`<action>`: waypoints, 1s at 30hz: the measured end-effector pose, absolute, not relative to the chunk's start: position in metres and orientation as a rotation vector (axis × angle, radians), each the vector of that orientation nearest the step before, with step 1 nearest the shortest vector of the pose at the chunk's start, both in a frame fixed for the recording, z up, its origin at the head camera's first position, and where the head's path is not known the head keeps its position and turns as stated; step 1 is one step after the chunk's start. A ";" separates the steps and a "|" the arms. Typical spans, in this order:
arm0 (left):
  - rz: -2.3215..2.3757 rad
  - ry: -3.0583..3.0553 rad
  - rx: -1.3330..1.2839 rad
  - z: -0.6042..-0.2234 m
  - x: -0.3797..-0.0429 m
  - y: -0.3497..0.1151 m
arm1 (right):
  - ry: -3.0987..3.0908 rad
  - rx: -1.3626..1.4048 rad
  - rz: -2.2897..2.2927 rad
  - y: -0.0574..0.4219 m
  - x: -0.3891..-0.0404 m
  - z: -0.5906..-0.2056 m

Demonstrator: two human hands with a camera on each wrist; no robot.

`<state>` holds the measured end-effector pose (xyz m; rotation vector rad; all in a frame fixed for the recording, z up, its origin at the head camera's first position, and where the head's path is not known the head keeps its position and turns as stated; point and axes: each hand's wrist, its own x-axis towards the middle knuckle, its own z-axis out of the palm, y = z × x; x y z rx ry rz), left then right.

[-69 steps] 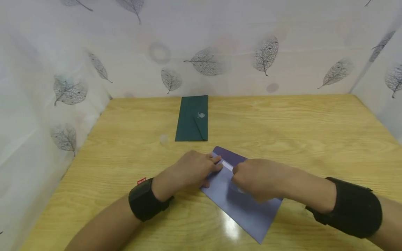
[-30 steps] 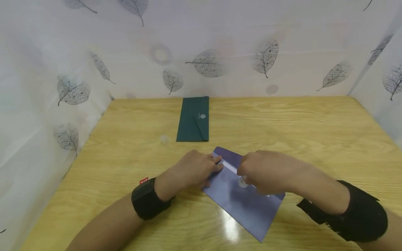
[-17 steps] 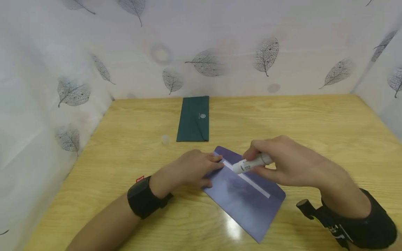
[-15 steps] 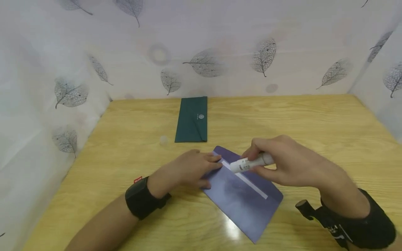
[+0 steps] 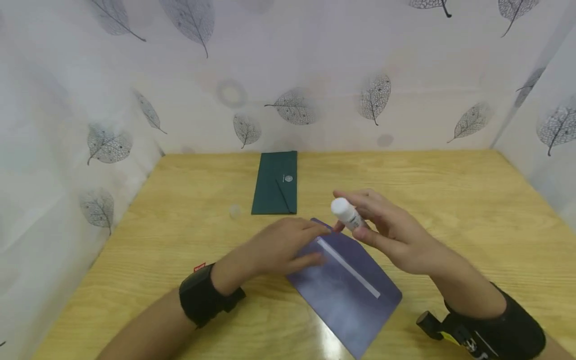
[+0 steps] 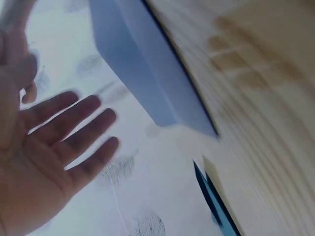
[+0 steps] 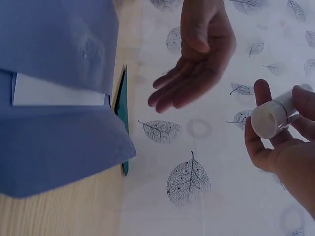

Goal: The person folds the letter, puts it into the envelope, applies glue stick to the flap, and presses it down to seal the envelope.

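A purple envelope (image 5: 335, 305) lies slanted on the table with its flap unfolded, a white strip (image 5: 353, 270) running along the fold. Over its upper left corner is my left hand (image 5: 288, 246), fingers extended; in the left wrist view that hand (image 6: 44, 162) is spread, apart from the paper. Above the flap, my right hand (image 5: 400, 240) holds a white glue stick (image 5: 345, 211) between thumb and fingers, its white end tilted up. The right wrist view shows the round end of the glue stick (image 7: 268, 120) facing the camera.
A dark green envelope (image 5: 275, 185) with a small round emblem lies flat further back on the wooden table (image 5: 427, 190). Behind and at the sides hangs a white leaf-print cloth (image 5: 324, 60). Each wrist wears a black band (image 5: 209, 295).
My right hand worked low along the strip earlier; now it has risen and turned the glue stick's end upward. The left hand, previously pressing the envelope's corner, has lifted off.
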<state>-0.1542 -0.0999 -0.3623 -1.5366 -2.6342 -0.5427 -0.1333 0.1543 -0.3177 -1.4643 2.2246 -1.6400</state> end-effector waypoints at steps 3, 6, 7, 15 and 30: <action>-0.897 -2.562 -1.502 -0.358 -0.146 -0.092 | 2.014 -1.359 -1.846 0.151 -0.131 -0.319; -1.286 -2.463 -1.493 -0.356 -0.135 -0.083 | 1.847 -1.227 -2.012 0.146 -0.126 -0.319; -1.421 -2.436 -1.475 -0.355 -0.131 -0.081 | 1.828 -1.165 -2.056 0.144 -0.125 -0.319; -1.940 -2.319 -1.133 -0.346 -0.107 -0.071 | 1.874 -0.864 -2.282 0.134 -0.113 -0.323; -2.939 -1.872 -1.536 -0.347 -0.109 -0.076 | 1.512 -1.196 -2.325 0.135 -0.114 -0.325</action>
